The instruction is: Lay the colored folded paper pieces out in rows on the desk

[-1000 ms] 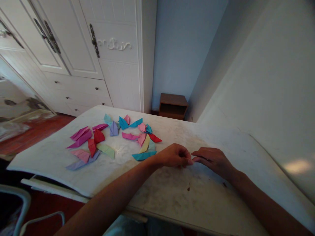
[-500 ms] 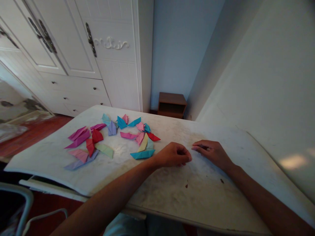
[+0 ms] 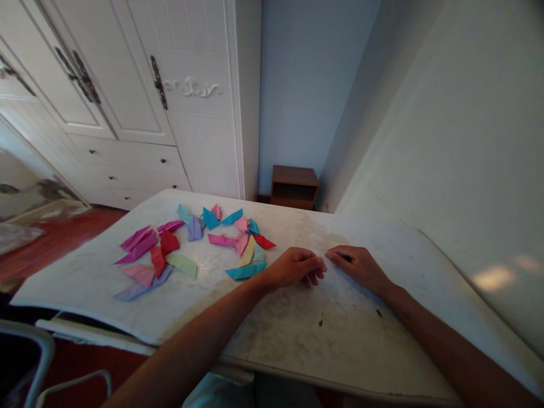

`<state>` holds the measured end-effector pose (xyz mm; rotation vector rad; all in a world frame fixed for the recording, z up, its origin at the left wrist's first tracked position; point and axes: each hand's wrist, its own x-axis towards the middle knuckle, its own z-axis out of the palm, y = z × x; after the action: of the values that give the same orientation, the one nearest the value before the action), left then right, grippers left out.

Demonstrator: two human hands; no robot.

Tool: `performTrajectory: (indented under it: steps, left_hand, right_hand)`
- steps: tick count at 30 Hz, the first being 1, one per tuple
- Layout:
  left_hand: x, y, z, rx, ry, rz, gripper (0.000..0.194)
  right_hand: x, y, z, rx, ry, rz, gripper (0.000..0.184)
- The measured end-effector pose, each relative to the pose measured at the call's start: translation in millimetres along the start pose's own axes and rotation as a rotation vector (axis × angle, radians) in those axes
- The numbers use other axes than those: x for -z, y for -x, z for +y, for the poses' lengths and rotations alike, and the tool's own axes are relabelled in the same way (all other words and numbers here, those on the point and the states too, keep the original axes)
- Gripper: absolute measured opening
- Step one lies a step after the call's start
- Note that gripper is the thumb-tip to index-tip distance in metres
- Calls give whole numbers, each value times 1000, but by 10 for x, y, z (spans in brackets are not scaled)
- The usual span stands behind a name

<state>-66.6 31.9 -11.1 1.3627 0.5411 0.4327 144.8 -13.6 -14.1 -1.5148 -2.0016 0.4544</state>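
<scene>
My left hand (image 3: 293, 266) rests on the white table (image 3: 297, 328) with its fingers loosely curled under, and I see nothing in them. My right hand (image 3: 359, 265) lies just to its right, fingertips pressed together and pointing at the left hand, with a small dark sliver showing under them that I cannot make out. A narrow gap separates the two hands. Just left of my left hand lies a teal folded paper piece (image 3: 246, 272), with a yellow one (image 3: 250, 251) and a red one (image 3: 263, 242) behind it.
Several more folded paper pieces are scattered over the table's left half, among them purple (image 3: 138, 241), red (image 3: 168, 242), green (image 3: 182, 263) and lavender (image 3: 136, 290). A white wardrobe (image 3: 170, 113) and a small brown cabinet (image 3: 294, 186) stand behind. A wall runs along the right; a chair frame (image 3: 25, 351) sits at lower left.
The fingertips of my two hands were touching a second ago and have come slightly apart. Both hands have shifted a little farther from me on the table.
</scene>
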Motion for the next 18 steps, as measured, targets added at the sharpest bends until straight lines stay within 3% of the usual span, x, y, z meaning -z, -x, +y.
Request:
performTrajectory:
  steps: [6, 18]
  left_hand:
    - [-2, 9, 17, 18, -19, -14, 28]
    - [-60, 216, -33, -135, -214, -32, 28]
  right_hand:
    - [-8, 3, 7, 9, 0, -13, 41]
    - [-9, 20, 14, -37, 18, 0, 45]
